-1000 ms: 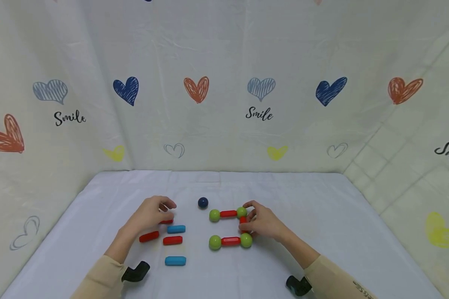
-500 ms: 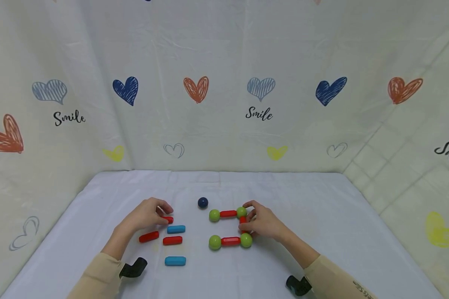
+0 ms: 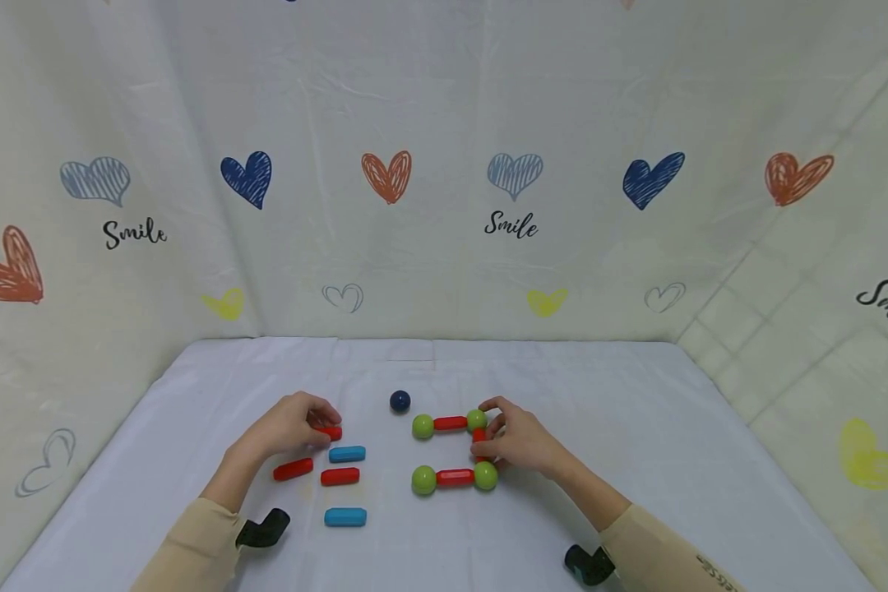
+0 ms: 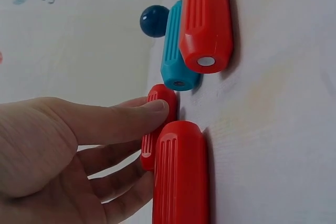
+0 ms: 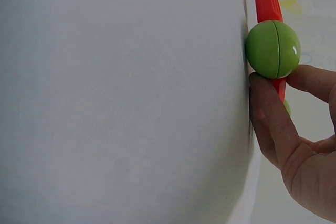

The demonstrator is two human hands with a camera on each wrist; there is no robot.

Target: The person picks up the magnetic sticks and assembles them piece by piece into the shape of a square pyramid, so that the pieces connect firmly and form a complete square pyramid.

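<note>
My left hand (image 3: 292, 423) pinches a red magnetic rod (image 4: 148, 150) between thumb and fingers, at the far end of a loose group of rods. Close to it lie a blue rod (image 3: 347, 454) and two more red rods, one left (image 3: 293, 469) and one nearer (image 3: 339, 476). My right hand (image 3: 521, 440) holds the right side of a three-sided shape of red rods and green balls, thumb and fingers around the upright red rod (image 3: 478, 436). In the right wrist view, fingertips touch a corner green ball (image 5: 273, 49). The shape's left side has no rod.
A dark blue ball (image 3: 400, 401) sits beyond the rods, left of the shape. Another blue rod (image 3: 345, 517) lies nearest the person. White cloth (image 3: 599, 378) covers the table, and a printed curtain (image 3: 444, 247) hangs behind it.
My left hand has lowered slightly and drawn back to the left, and its fingers have closed on the far red rod, which shifts a little away. The right hand stays on the shape.
</note>
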